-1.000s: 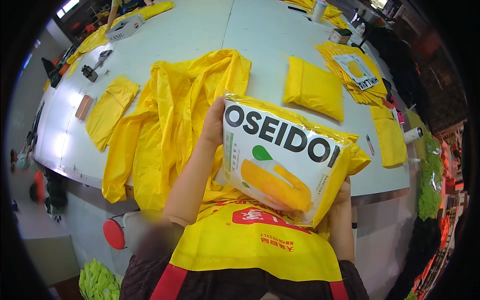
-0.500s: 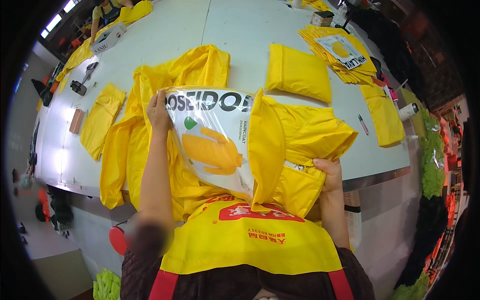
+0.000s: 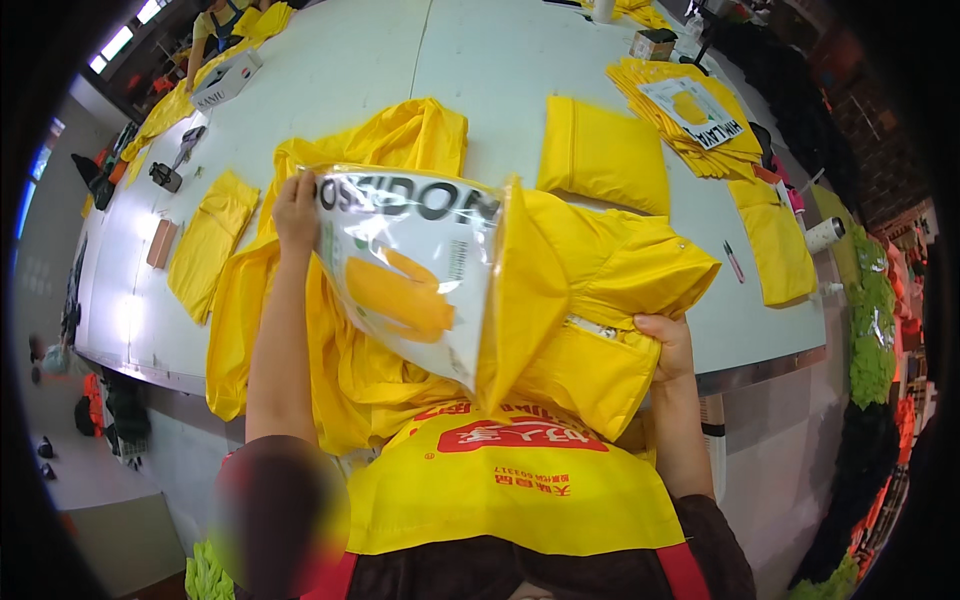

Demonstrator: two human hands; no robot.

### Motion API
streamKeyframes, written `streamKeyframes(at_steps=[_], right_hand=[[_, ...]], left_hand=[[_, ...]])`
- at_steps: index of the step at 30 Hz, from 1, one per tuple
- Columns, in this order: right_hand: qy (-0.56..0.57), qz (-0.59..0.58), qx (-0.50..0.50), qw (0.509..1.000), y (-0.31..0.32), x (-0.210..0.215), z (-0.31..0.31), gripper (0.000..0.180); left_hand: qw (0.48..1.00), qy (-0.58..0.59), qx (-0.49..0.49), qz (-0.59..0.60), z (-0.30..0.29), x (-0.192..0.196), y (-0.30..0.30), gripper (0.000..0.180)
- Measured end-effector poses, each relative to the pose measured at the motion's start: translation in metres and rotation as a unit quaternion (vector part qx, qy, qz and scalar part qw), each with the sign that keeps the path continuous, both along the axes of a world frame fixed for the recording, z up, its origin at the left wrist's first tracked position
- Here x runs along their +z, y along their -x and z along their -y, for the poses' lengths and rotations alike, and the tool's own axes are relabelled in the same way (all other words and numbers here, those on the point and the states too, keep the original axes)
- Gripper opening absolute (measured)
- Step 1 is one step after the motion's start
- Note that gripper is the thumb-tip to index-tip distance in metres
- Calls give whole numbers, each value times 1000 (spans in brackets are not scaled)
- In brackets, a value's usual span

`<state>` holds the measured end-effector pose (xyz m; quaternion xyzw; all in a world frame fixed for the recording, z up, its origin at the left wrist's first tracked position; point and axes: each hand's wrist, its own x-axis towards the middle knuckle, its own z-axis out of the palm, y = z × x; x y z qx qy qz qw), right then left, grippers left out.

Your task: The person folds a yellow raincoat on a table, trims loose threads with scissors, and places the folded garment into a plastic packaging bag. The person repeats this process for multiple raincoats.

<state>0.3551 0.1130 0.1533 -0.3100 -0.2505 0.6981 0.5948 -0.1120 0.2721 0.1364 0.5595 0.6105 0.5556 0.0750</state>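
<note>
My left hand (image 3: pixel 296 215) is closed on the upper left corner of a glossy plastic bag (image 3: pixel 395 275), which carries dark lettering and a picture of a yellow raincoat. Against the bag's right edge lies a folded yellow raincoat (image 3: pixel 600 265); how far it reaches inside the bag I cannot tell. At the raincoat's right side my right hand (image 3: pixel 668 350) grips it, thumb on top beside a strip of zip, other fingers hidden beneath. Under my left forearm, a loose yellow garment (image 3: pixel 240 335) spreads over the table and hangs past its near edge.
Beyond the raincoat rests a plump yellow package (image 3: pixel 605 155). A stack of yellow bags (image 3: pixel 690 115) and a folded yellow piece (image 3: pixel 775 245) lie to the right, near a pen (image 3: pixel 733 262). Another folded yellow piece (image 3: pixel 212 240) is at left. A person (image 3: pixel 215 30) works at the far left.
My left hand has shifted a little left with the bag's corner, and the bag's left edge has moved with it. My right hand keeps its grip on the raincoat.
</note>
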Motion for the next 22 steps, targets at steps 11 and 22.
streamKeyframes(at_steps=[11, 22], right_hand=[[87, 2, -54, 995, 21, -55, -17, 52], [155, -181, 64, 969, -73, -113, -33, 64]], left_hand=[[938, 163, -266, -148, 115, -16, -230, 20], [903, 279, -324, -34, 107, 6, -177, 13]])
